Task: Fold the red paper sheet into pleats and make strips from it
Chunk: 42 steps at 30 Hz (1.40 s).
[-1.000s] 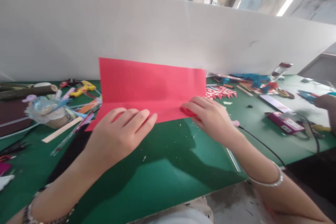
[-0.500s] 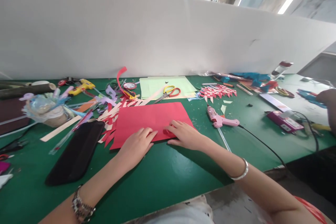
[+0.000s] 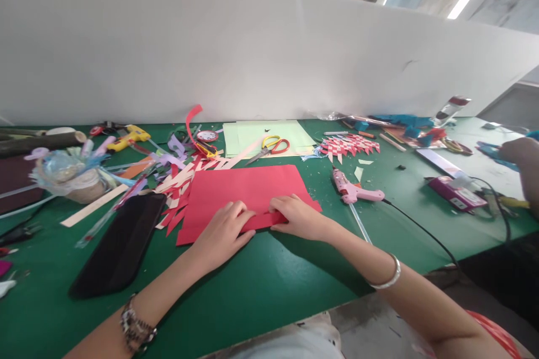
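Red rectangular paper sheet (image 3: 244, 185), a narrow fold along its near edge: flat on the green tabletop (image 3: 261, 303), centre, before the person.

Left hand (image 3: 225, 230): narrow grip, thumb and fingers on the sheet's near edge. Right hand (image 3: 298, 217): likewise narrow, fingers curled on the folded edge, close by the left.

Surroundings:
- Loose red and cream paper strips (image 3: 181, 185), heaped against the sheet's left edge; whether any run beneath, cannot tell.
- Black flat oblong pouch (image 3: 120, 244), near the left forearm.
- Steel scissors with yellow-and-red handles (image 3: 275, 146), just beyond the sheet, partly over pale green paper sheets (image 3: 290, 132).
- Pink plastic glue gun (image 3: 350, 190), corded, right of the sheet, apart from it.
- Red-and-white checked woven paper pieces (image 3: 351, 147), behind the glue gun.
- Purple box (image 3: 456, 194), far right.
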Available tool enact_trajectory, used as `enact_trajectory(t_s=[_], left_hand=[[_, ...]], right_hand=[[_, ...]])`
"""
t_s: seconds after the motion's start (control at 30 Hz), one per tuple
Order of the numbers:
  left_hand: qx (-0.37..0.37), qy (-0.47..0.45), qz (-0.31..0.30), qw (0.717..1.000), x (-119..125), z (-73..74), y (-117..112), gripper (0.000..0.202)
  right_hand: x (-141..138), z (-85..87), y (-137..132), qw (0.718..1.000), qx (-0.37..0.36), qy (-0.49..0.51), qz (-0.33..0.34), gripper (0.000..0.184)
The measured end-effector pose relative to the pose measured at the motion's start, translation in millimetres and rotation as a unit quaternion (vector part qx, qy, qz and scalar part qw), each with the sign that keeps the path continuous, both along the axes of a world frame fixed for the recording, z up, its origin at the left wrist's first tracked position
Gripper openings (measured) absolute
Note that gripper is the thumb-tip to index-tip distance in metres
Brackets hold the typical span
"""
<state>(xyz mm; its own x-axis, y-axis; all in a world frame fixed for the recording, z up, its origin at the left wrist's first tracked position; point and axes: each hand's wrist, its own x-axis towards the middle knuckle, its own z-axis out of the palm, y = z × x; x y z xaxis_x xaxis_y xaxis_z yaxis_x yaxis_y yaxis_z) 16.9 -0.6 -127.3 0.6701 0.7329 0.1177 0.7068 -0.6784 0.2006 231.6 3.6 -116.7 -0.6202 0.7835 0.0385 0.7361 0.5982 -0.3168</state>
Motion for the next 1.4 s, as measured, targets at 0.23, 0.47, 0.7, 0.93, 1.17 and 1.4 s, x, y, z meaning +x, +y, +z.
enact_trajectory(t_s=[0.23, 0.47, 0.7, 0.93, 1.17, 1.4], left_hand=[[0.14, 0.124, -0.018, 0.982, 3.2, 4.2, -1.4, 0.024], [0.129, 0.122, -0.049, 0.983, 7.5, -0.2, -10.5, 0.022], [0.09, 0.048, -0.041, 0.994, -25.0, -3.9, -16.9, 0.027], [0.0, -0.01, 0.0, 1.0, -16.1, -2.2, -20.1, 0.03], [-0.032, -0.03, 0.03, 0.999, -19.2, -4.3, -22.6, 0.028], [-0.061, -0.081, 0.076, 0.992, -42.8, -2.9, -22.2, 0.032]], right_hand=[[-1.5, -1.9, -1.5, 0.971, 0.197, -0.135, 0.026, 0.005], [-5.1, -7.3, -18.6, 0.967, 0.176, -0.156, 0.094, 0.012], [11.3, -10.1, -21.0, 0.981, 0.12, -0.135, 0.072, 0.012], [-3.6, -10.5, -23.5, 0.993, 0.081, -0.065, 0.059, 0.017], [-20.4, -20.5, -14.6, 0.995, 0.077, -0.009, 0.062, 0.024], [-25.3, -19.5, -13.6, 0.997, 0.062, -0.028, 0.036, 0.026]])
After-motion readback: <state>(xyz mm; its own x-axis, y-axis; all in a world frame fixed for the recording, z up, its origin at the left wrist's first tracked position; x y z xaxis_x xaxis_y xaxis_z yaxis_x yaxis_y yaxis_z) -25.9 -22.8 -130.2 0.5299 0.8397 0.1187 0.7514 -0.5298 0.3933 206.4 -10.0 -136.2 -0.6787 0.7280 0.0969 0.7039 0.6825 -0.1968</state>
